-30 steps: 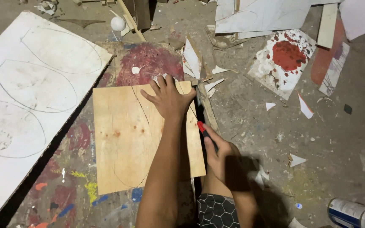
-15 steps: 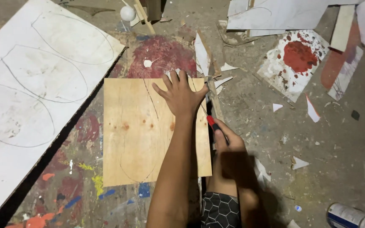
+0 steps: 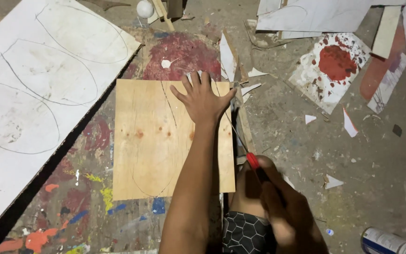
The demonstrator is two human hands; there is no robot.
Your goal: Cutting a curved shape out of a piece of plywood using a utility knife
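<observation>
Under the spread left hand (image 3: pixel 204 98), plywood sheet (image 3: pixel 151 141); right hand (image 3: pixel 278 207) beside it, gripping a red-handled tool (image 3: pixel 251 160).

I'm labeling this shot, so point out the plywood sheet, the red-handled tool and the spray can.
Plywood sheet (image 3: pixel 151 141), head view, bare middle of its face.
Red-handled tool (image 3: pixel 252 161), head view, red handle end.
Spray can (image 3: pixel 384 241), head view, its side.

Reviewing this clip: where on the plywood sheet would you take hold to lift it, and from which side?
Probably the left edge of the plywood sheet, coming in from the left. It lies flat on the paint-stained board; the left hand presses its upper right part, and the right hand works a red-handled tool along the right edge, so only the left side is free.
</observation>
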